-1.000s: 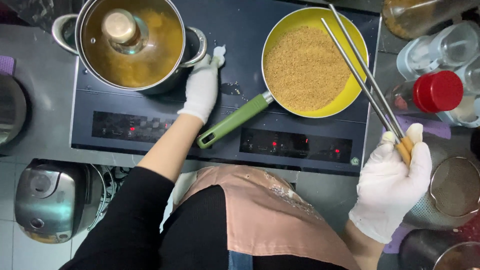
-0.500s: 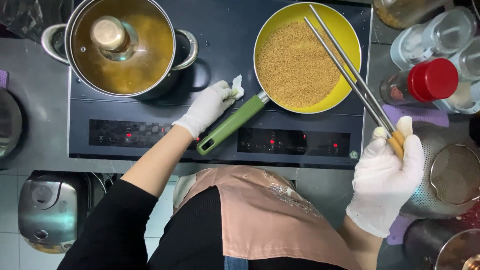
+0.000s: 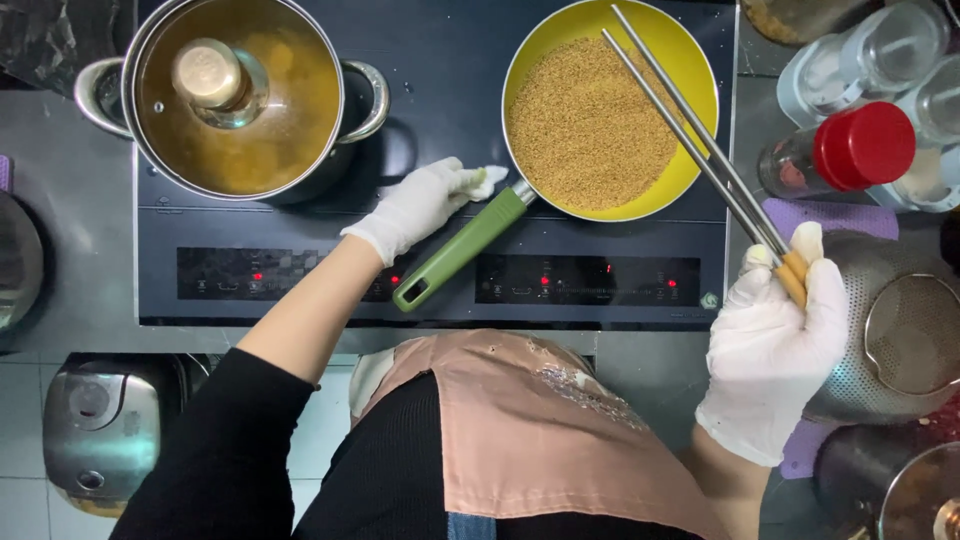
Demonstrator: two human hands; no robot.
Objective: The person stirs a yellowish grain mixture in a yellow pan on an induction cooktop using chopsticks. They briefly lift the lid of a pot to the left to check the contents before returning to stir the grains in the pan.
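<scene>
The green pan handle [image 3: 463, 248] is touched at its upper end by the gloved left hand [image 3: 425, 203], whose fingers are loosely curled over it rather than clamped. From there its long axis runs down-left, away from the yellow pan [image 3: 610, 107] of golden grains on the cooktop [image 3: 300, 275]. Long chopsticks [image 3: 690, 145] are gripped by the closed right hand [image 3: 775, 345], tips over the pan.

White gloves are worn on the left hand [image 3: 425, 205] and right hand [image 3: 770, 350]; black sleeves, a pink apron.
</scene>
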